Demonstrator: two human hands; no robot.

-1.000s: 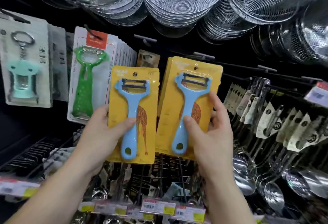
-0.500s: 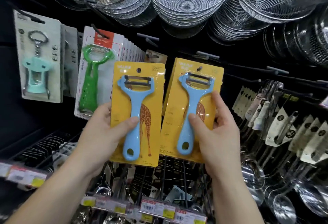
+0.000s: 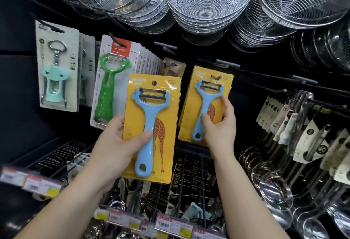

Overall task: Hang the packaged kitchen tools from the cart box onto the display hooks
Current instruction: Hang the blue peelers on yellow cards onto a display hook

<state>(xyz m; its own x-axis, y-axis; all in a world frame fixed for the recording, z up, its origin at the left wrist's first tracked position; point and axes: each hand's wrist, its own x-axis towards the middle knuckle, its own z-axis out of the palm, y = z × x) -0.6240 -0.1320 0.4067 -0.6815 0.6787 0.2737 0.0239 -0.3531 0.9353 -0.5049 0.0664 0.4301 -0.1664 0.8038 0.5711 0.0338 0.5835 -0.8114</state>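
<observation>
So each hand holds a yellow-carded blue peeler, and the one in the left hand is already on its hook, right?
Not quite. The head view shows the left hand holding its blue peeler pack off the rack, its hang hole empty. The pack in the right hand, the other blue peeler pack, is the one up at a display hook. Both cards are yellow and both peelers blue, as you said.

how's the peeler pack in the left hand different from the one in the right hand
The left pack is held free of the rack, its hang hole empty; the right pack has a display hook through its hole. The left pack sits lower and nearer the camera, so it looks bigger. The left hand grips its pack's left edge; the right hand grips its pack's right side. Both are yellow giraffe cards with blue peelers.
</observation>
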